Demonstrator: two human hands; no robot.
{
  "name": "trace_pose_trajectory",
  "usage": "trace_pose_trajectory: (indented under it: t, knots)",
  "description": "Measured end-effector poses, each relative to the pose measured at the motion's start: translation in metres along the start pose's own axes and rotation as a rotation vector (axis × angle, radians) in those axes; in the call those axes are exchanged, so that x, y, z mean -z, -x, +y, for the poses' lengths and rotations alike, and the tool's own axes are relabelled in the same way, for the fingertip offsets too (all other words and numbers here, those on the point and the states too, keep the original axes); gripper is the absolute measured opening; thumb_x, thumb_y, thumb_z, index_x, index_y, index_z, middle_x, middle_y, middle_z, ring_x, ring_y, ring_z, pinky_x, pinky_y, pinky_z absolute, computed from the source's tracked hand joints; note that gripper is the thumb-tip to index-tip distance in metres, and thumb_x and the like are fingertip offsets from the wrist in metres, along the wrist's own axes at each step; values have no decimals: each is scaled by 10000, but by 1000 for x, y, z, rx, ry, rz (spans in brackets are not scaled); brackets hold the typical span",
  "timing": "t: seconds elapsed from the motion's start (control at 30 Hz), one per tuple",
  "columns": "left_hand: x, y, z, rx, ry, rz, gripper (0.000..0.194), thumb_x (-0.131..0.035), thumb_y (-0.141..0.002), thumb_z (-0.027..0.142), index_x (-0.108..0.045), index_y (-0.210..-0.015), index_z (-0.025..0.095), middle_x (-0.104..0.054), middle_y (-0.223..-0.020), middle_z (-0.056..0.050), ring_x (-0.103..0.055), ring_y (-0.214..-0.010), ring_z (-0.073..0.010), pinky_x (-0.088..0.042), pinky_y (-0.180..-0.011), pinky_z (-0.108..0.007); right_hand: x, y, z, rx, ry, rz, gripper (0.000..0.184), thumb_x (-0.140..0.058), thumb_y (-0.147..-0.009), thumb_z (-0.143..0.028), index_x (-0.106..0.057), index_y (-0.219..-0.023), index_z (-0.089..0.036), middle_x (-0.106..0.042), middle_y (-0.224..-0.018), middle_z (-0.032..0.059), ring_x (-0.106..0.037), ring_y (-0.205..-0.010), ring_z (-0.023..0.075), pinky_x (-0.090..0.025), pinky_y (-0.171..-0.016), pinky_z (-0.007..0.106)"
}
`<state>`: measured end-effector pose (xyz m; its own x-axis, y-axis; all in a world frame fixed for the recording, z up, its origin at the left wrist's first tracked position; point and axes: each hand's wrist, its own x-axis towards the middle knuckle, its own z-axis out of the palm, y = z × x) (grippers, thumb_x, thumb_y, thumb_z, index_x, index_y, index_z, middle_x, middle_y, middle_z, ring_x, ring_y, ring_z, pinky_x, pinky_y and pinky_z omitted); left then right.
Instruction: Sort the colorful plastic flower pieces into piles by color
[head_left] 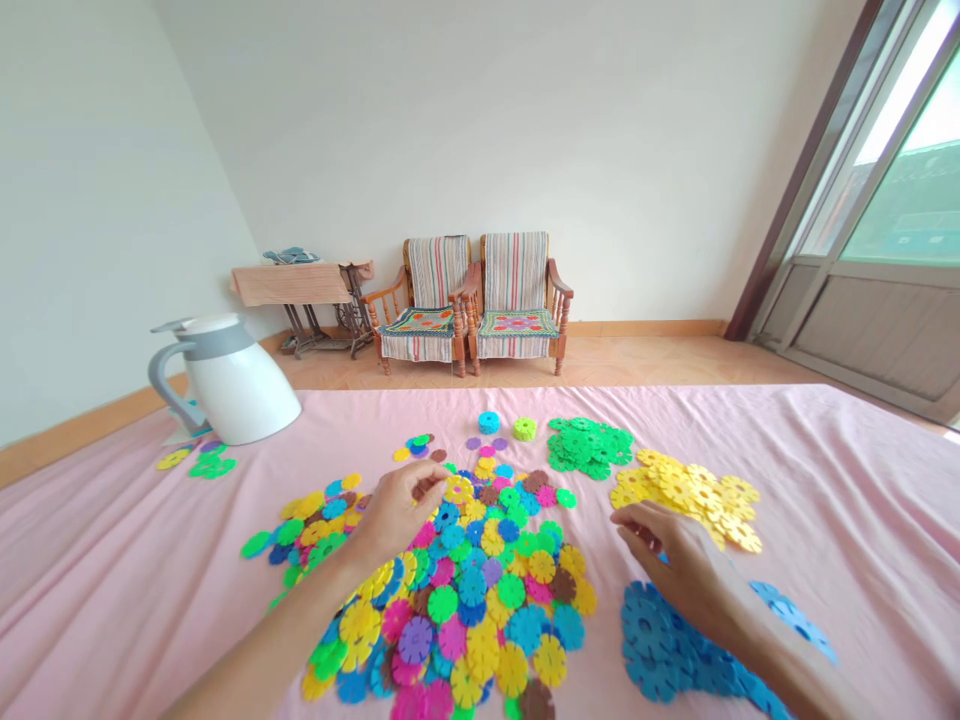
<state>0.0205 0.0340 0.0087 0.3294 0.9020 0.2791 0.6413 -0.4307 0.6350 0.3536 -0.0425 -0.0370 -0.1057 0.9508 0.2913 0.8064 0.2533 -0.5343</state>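
Observation:
My left hand [401, 510] reaches over a mixed heap of plastic flower-shaped discs [472, 585] in many colours. Its fingers are pinched at the edge of a yellow flower disc [459, 489]. To the right, my right hand [682, 560] hovers between a pile of yellow discs [694, 490] and a pile of blue discs [660, 645]. Its fingers are loosely bent and a little apart, with nothing visible between them. A green pile [589, 447] of discs lies beyond, left of the yellow one. My right forearm hides part of the blue pile.
A white and grey jug [236, 385] stands at the table's left on a pink cloth [847, 470]. Small blue [489, 422] and lime [524, 429] stacks sit at the far middle. Beyond the table are two wooden armchairs [514, 290] and a cloth-covered stand [300, 283].

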Motion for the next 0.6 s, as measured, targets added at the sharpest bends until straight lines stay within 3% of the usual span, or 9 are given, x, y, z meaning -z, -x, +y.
trace_pose_trajectory:
  t: [0.17,0.33,0.47,0.6]
  knots:
    - [-41,8,57,-13,281,-172,158,-519,-832,264,-635,-815,158,-678,-766,-28,-631,-719,-151,-488,-658,-232,-1,3,-43,-38,-308,-17,255,-465,-897,-348,-568,-1086,-211,-664,-848,25,-613,-724,151,-490,-669,276]
    - [-70,11,89,-30,401,-283,128,-523,-813,206,-639,-793,156,-666,-693,-12,-620,-634,-128,-478,-598,-212,-4,6,-66,-31,-450,-65,200,-494,-884,-345,-607,-824,-192,-622,-722,0,-564,-662,133,-464,-612,249]
    - [-72,11,86,-47,359,-208,137,-548,-821,238,-663,-836,167,-696,-774,-26,-643,-718,-147,-490,-657,-227,-1,0,-46,-76,-354,0,272,-473,-882,-384,-620,-775,-182,-601,-644,-7,-555,-601,132,-437,-550,238]
    - [-47,7,62,1,280,-133,173,-547,-832,296,-663,-867,173,-704,-821,-38,-652,-771,-167,-506,-706,-252,13,-7,12,-214,-125,277,288,-493,-830,-430,-647,-798,-189,-649,-636,15,-591,-566,167,-430,-508,258]
